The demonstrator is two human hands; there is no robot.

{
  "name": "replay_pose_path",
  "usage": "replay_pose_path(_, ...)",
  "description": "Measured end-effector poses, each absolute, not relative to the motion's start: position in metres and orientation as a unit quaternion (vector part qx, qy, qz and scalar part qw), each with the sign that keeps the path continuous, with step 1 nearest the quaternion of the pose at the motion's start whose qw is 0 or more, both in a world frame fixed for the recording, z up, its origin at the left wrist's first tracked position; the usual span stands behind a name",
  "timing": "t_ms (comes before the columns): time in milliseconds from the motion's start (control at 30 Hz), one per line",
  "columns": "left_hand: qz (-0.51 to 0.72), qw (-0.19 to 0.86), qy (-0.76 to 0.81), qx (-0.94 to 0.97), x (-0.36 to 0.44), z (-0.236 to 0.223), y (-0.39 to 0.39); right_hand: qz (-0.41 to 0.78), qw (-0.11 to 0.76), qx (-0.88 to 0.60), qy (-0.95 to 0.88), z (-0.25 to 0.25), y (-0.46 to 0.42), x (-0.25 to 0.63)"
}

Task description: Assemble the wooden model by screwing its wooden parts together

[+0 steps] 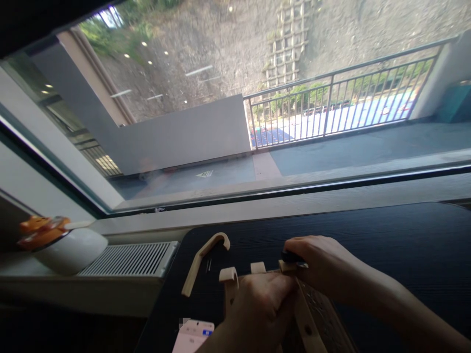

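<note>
My left hand [263, 296] is closed over a wooden hook rack [231, 282], pressing it to the dark table; its fingertips are partly hidden. The rack has light wooden strips with curled ends and dark holes. In my right hand [318, 260], at the rack's far right corner, is a small black tool [292, 256] with a short metal end pointing right. That metal end lies beside a wooden end piece [287, 267]. To the left lies a loose hook-ended wooden strip [200, 262], apart from both hands. Two thin metal slivers [209, 264] rest next to it.
A pink package card [195, 336] lies near the left table edge. The black table [397, 235] stands against a window sill [257, 208]. A white radiator grille [128, 260] and a white pot with an orange animal figure [69, 250] are at left.
</note>
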State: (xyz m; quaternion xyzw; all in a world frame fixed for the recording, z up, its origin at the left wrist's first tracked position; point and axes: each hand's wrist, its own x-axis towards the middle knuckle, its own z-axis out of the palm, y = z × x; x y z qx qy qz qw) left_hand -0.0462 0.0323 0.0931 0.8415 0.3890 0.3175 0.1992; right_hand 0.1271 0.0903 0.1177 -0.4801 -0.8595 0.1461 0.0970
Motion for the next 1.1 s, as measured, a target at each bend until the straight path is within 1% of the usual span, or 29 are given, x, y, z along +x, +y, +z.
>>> replay_pose_path(233, 0.312, 0.145, 0.383, 0.857, -0.045, 0.088, 0.035, 0.148, 0.087, -0.485, -0.858, 0.12, 0.09, 0.126)
replay_pose_path(533, 0.319, 0.05, 0.385, 0.865, -0.044, 0.084, 0.035, 0.15, 0.103, -0.475, -0.861, 0.118, 0.092, 0.126)
replay_pose_path(667, 0.313, 0.064, 0.394, 0.862, -0.046, 0.082, 0.036, 0.156, 0.112, -0.483, -0.854, 0.119, 0.092, 0.124)
replay_pose_path(767, 0.297, 0.087, 0.402, 0.862, -0.047, 0.08, 0.038, 0.182, 0.121, -0.485, -0.847, 0.118, 0.093, 0.124)
replay_pose_path(867, 0.278, 0.084, 0.415, 0.862, -0.047, 0.081, 0.037, 0.208, 0.137, -0.47, -0.847, 0.116, 0.096, 0.125)
replay_pose_path(1100, 0.265, 0.072, 0.409, 0.87, -0.046, 0.088, 0.033, 0.224, 0.158, -0.457, -0.846, 0.113, 0.098, 0.123)
